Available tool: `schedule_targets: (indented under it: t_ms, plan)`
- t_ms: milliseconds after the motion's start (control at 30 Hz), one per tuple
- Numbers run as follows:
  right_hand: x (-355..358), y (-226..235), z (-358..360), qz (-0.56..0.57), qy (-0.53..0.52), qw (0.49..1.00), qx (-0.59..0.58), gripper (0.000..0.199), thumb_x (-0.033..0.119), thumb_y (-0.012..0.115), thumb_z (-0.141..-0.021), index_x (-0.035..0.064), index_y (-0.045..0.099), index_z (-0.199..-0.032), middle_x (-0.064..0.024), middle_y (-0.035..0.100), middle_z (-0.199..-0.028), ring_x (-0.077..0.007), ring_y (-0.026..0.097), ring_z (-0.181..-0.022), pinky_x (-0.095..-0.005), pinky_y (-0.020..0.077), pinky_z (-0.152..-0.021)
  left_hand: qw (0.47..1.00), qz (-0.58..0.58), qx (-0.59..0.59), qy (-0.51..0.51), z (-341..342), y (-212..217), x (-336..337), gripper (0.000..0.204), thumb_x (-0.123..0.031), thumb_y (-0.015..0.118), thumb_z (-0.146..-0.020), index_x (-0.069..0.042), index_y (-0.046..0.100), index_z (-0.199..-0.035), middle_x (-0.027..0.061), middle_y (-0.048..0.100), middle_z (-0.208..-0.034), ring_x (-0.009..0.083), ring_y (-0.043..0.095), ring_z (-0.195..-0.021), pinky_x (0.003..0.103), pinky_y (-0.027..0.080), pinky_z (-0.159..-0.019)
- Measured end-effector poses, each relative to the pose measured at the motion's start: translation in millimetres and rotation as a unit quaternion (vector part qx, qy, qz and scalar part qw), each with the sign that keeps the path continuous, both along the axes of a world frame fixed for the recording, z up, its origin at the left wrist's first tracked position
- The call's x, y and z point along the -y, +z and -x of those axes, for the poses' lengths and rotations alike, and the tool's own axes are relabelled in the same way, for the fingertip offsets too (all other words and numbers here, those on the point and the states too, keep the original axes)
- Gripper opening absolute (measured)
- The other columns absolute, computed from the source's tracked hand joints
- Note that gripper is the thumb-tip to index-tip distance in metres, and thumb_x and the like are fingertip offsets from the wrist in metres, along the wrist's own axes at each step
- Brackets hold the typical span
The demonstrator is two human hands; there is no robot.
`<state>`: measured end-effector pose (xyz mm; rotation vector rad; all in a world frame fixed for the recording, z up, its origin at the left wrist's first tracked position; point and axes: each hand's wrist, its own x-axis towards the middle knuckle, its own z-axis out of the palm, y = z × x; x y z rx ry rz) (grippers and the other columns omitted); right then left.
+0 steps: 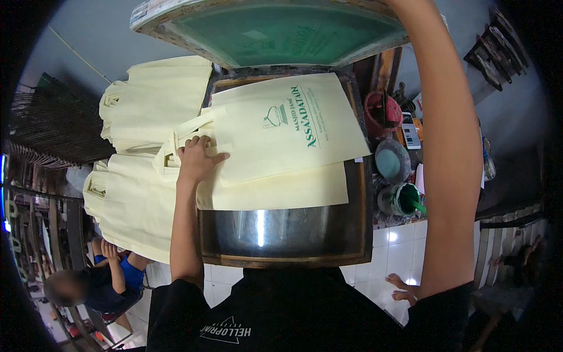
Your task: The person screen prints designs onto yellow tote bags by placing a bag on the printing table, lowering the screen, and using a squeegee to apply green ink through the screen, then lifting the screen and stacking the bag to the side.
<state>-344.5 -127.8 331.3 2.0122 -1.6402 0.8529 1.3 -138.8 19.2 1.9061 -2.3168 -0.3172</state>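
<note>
A cream tote bag with green printing lies askew over a plain cream tote bag, on a dark glossy board with a wooden edge. My left hand is at the printed bag's handle end, its fingers curled on the cloth and thumb out to the side. Beyond the bags, a printing screen with green mesh stands tilted up. My right arm reaches up to the screen's right end; the hand itself is past the picture's top edge.
Stacks of cream tote bags lie left of the board. On the right are a red tub, a grey bowl, a phone and a pot of green ink. A person sits at lower left.
</note>
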Motion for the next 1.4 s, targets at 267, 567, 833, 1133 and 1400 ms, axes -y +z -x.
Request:
schedule_targets:
  t_ms: [267, 567, 833, 1133, 1400]
  plan:
    - [29.7, 12.1, 22.4, 0.024, 0.02, 1.0, -0.006, 0.044, 0.036, 0.072, -0.087, -0.0062, 0.076, -0.099, -0.0297, 0.072, -0.095, -0.0431, 0.07, -0.09, -0.0472, 0.0542, -0.086, 0.987, -0.066, -0.141, 0.029, -3.9, -0.6, 27.8, 0.051, -0.036, 0.077, -0.08, 0.001, 0.069, -0.114, 0.0193, 0.071, -0.113, 0.0366, 0.063, -0.109, 0.047, 0.042, -0.1]
    - [39.9, 20.6, 22.9, 0.002, 0.018, 1.0, -0.012, 0.042, 0.037, 0.074, -0.085, -0.0031, 0.077, -0.097, -0.0278, 0.072, -0.096, -0.0419, 0.07, -0.091, -0.047, 0.0541, -0.084, 0.923, 0.282, 0.136, 0.224, -216.8, 60.9, 41.1, 0.052, -0.027, 0.068, -0.09, -0.005, 0.057, -0.136, 0.0211, 0.06, -0.136, 0.0389, 0.058, -0.124, 0.045, 0.044, -0.106]
    - [60.2, 21.2, 28.6, 0.022, 0.012, 0.999, -0.019, 0.042, 0.038, 0.075, -0.085, -0.002, 0.078, -0.097, -0.0267, 0.073, -0.098, -0.0421, 0.07, -0.093, -0.0473, 0.0538, -0.085, 0.965, 0.066, -0.175, -0.183, 153.6, -52.8, 16.1, 0.079, -0.054, 0.066, -0.091, -0.003, 0.046, -0.148, 0.028, 0.036, -0.157, 0.0429, 0.029, -0.149, 0.06, 0.018, -0.121]
    - [64.5, 18.7, 33.9, 0.026, 0.017, 0.999, -0.019, 0.037, 0.035, 0.072, -0.087, 0.0001, 0.078, -0.096, -0.0249, 0.073, -0.101, -0.0432, 0.069, -0.097, -0.0478, 0.0536, -0.087, 0.982, -0.057, -0.021, -0.177, 285.2, -52.1, 25.2, 0.105, -0.078, 0.051, -0.087, -0.014, 0.02, -0.163, 0.026, 0.001, -0.168, 0.0452, -0.008, -0.155, 0.065, -0.004, -0.12]
    - [62.1, 15.6, 31.5, 0.036, 0.008, 0.998, -0.054, 0.035, 0.032, 0.069, -0.087, -0.0004, 0.078, -0.096, -0.0255, 0.072, -0.103, -0.0444, 0.068, -0.098, -0.0481, 0.0542, -0.087, 0.98, 0.053, -0.055, -0.181, 276.6, -61.0, 51.0, 0.059, -0.045, 0.064, -0.091, -0.011, 0.055, -0.139, 0.0156, 0.051, -0.144, 0.0385, 0.041, -0.137, 0.06, 0.025, -0.113]
